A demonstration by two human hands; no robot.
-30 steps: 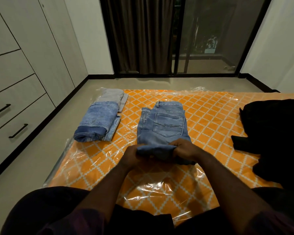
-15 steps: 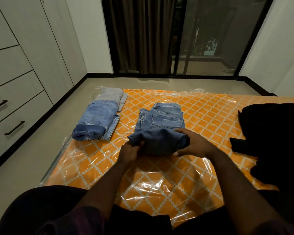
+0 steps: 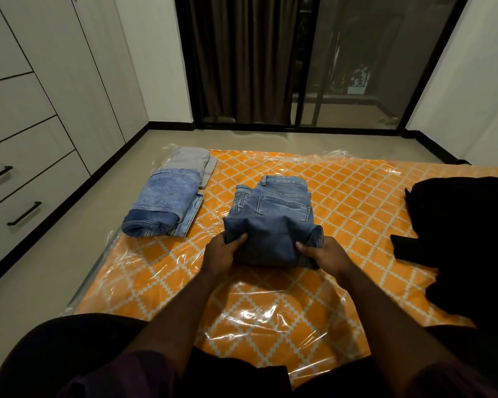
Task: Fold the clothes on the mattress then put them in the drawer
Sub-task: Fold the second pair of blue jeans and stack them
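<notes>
A pair of blue jeans [image 3: 273, 214] lies folded on the orange patterned mattress [image 3: 357, 202], its near part doubled over the back pocket. My left hand [image 3: 222, 252] grips the fold's left edge and my right hand [image 3: 324, 254] grips its right edge. At the mattress's left edge sits a folded stack of jeans [image 3: 164, 208] with a grey garment [image 3: 191, 162] beyond it. A heap of black clothes [image 3: 466, 231] lies unfolded on the right.
White drawers with black handles [image 3: 23, 214] line the left wall beside a strip of bare floor. Clear plastic wrap covers the mattress. A dark curtain [image 3: 239, 58] and glass door stand behind. My dark-clad knees rest at the mattress's near edge.
Both hands lifted the near end of the jeans and carried it forward over the pocket. They now hold the folded bundle at its two sides.
</notes>
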